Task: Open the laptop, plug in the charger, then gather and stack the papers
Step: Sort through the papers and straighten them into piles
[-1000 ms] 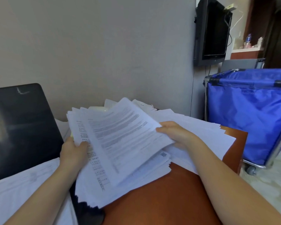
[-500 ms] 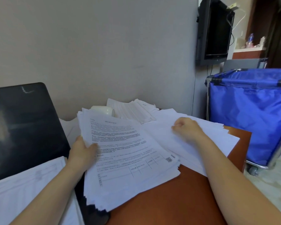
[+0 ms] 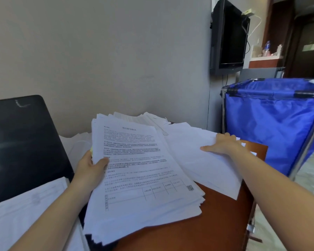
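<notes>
Two grips work the papers. The left grip (image 3: 91, 169) pinches the thick stack of papers (image 3: 143, 178) at its left edge, thumb on top, and holds it tilted above the worktop (image 3: 216, 223). The right grip (image 3: 223, 144) lies on the loose sheets (image 3: 198, 165) to the right, thumb stretched flat; whether its fingers hook the far edge I cannot tell. Half a second ago it sat nearer the stack, and a second ago it was laying a page on top. That page now looks stacked, and the next batch is probably being reached for. The raised stack now hides the white cup behind it. The laptop (image 3: 22, 142) stands open at left.
</notes>
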Available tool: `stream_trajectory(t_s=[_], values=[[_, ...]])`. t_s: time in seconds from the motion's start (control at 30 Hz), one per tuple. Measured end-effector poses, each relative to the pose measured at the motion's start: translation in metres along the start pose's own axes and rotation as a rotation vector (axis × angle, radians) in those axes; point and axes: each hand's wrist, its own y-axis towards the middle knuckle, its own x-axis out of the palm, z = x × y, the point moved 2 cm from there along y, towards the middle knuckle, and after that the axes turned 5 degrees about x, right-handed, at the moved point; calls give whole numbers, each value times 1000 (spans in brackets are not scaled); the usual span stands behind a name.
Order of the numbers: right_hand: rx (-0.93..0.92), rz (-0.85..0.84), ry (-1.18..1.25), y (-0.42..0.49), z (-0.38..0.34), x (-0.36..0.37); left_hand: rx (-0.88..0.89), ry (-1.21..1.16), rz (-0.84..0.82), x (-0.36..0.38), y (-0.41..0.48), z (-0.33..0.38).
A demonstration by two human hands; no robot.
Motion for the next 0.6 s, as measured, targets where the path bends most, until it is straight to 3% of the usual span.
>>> stream_trajectory(t_s=[0.2, 0.43, 0.6], values=[[-137, -50, 126, -16, -13, -1, 4, 13, 19, -2, -1, 0], [-216, -387, 312, -42, -9, -20, -11, 49, 40, -16, 4, 5], [-165, -150, 853, -55, 14, -35, -33, 40, 16, -12, 2, 6]])
